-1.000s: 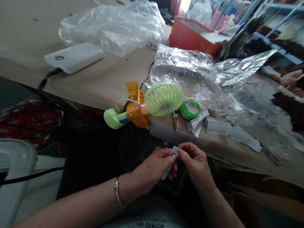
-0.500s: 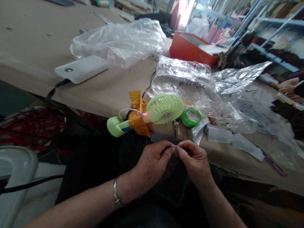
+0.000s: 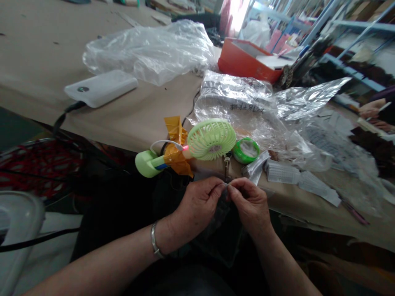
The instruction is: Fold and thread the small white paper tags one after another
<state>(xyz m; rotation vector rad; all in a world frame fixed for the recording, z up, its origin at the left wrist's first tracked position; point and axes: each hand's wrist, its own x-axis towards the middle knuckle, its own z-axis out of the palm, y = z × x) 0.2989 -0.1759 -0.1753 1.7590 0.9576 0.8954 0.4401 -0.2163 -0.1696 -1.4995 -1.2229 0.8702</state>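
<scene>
My left hand and my right hand meet fingertip to fingertip just below the table edge. Both pinch a small pale label or tag, with thin clear film hanging beneath it. A silver bracelet circles my left wrist. Right above the hands, a small green hand-held fan is taped to the table edge with orange tape. A metal tool tip hangs next to the fan.
A green tape roll, folded printed labels, crinkled clear plastic bags, a white power bank with a black cable and an orange box lie on the brown table. Another person's hands show at far right.
The hands have risen toward the table edge and drawn closer together. The white strip that hung from my left fingers is now folded small between both pinches.
</scene>
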